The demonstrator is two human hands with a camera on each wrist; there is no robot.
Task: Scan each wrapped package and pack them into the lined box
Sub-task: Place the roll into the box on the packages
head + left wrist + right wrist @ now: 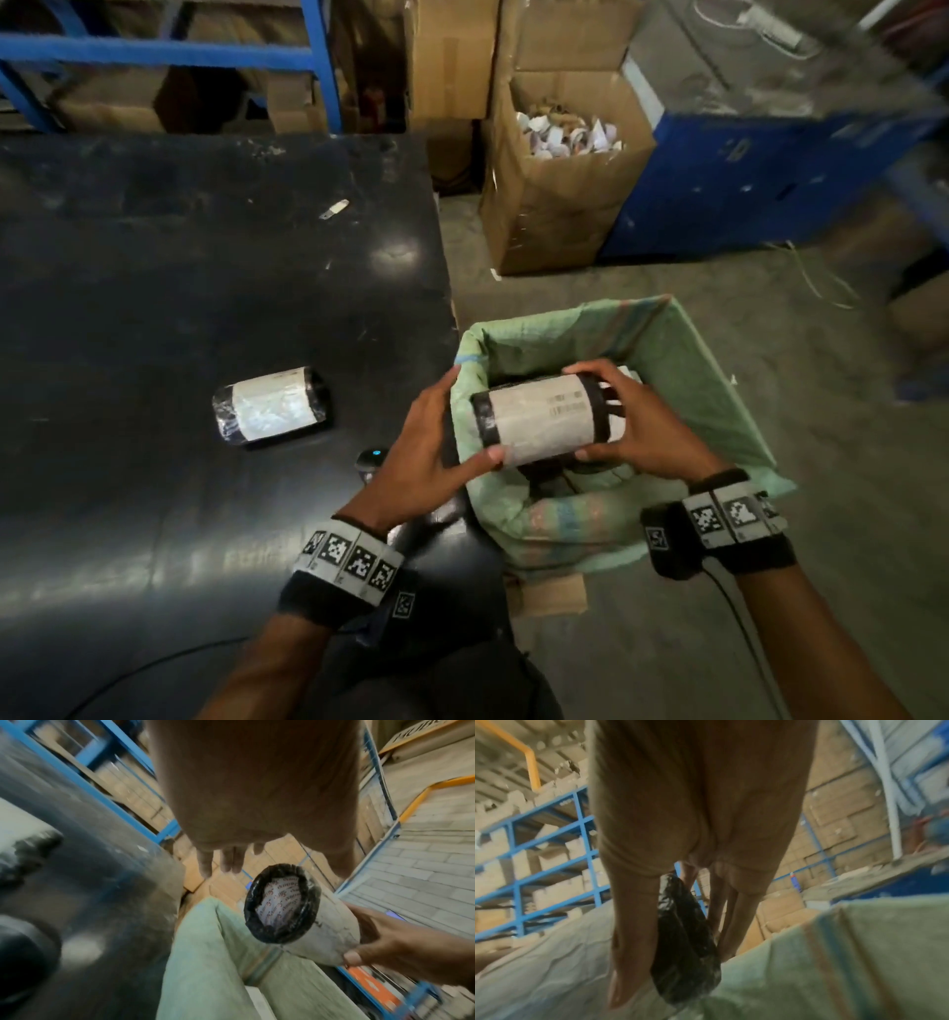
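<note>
Over the green-lined box [683,329] I hold a wrapped package [539,421], a cylinder with black ends and a white barcode label. My right hand [637,426] grips its right end, with the fingers over the top and the thumb underneath. My left hand [436,421] is at the left end with straight fingers, and only its thumb touches the wrap. The left wrist view shows the package's black-rimmed end [282,902] above the liner [205,943]. In the right wrist view my fingers sit around the black wrap [685,933]. A second package [269,406] lies on the black table [205,257].
A scanner [371,459] with a blue light sits at the table edge, partly behind my left hand. More wrapped items lie low in the box. A carton of paper scraps [565,169] and a blue cabinet [770,180] stand beyond, with blue shelving at the back.
</note>
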